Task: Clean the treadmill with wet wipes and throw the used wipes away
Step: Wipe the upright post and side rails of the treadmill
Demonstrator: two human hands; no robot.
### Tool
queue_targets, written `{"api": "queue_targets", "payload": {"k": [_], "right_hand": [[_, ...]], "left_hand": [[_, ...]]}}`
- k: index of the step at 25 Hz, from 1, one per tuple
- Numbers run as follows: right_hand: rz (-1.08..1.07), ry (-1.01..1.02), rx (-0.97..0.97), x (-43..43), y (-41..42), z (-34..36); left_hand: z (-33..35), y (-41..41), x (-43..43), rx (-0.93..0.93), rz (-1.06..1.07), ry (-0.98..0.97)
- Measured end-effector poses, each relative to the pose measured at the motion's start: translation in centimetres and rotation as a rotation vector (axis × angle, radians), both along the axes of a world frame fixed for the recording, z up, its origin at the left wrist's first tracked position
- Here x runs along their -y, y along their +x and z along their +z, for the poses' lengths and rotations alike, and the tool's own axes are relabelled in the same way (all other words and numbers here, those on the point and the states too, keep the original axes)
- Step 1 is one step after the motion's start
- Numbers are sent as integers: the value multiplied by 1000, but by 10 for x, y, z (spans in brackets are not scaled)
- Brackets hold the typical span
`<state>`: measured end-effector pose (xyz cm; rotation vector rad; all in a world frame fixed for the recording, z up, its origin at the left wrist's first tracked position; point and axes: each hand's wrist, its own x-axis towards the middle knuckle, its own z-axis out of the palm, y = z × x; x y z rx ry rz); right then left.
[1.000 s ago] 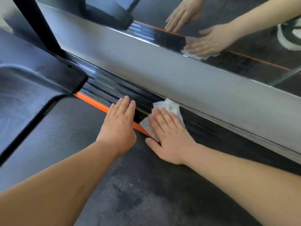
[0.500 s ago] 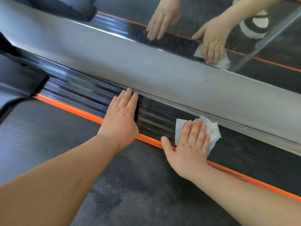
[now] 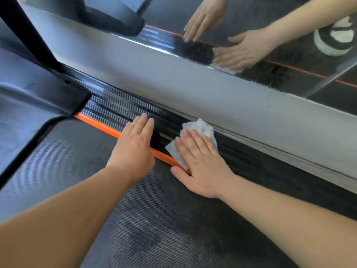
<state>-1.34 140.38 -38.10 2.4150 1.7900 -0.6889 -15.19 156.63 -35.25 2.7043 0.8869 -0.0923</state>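
- The right hand presses a white wet wipe flat, fingers straight, on the treadmill's ribbed black side rail.
- The left hand rests flat, holding nothing, just left of the wipe, across the orange strip.
- A mirror beyond reflects both hands.

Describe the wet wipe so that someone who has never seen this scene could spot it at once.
Follow the thin orange plastic strip edging the dark textured treadmill belt to the ribbed black side rail. There the right hand presses flat on a crumpled white wet wipe. It is the only white, soft thing on the rail; the left hand beside it has no wipe.
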Motion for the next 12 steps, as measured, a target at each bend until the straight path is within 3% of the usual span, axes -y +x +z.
{"api": "queue_targets", "payload": {"k": [6, 12], "right_hand": [[-361, -145, -18, 105, 19, 11], [-708, -301, -131, 196, 37, 15]], "left_hand": [[-1, 58, 40, 58, -318, -11], [-8, 108, 105, -22, -630, 13]]}}
